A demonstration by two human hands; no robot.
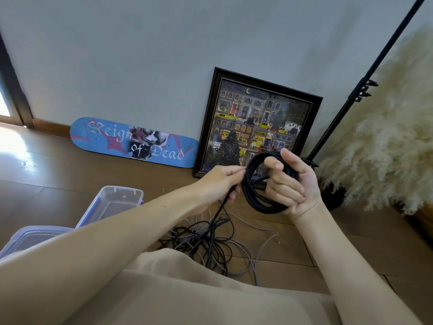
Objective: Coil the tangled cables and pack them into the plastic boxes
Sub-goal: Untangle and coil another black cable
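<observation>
Several loops of black cable (248, 192) hang above the floor, the right hand (291, 184) curled round them. Limp and springy, they likely need gripping across every turn. The left hand (219, 181) pinches the tail rising from the floor tangle (210, 240).

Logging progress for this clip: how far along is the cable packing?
Done: nothing visibly packed; the far box looks empty, the near box is partly hidden. In hand: the right hand grips a black coil, the left hand pinches its trailing end. Left: the floor tangle, then boxing.
</observation>
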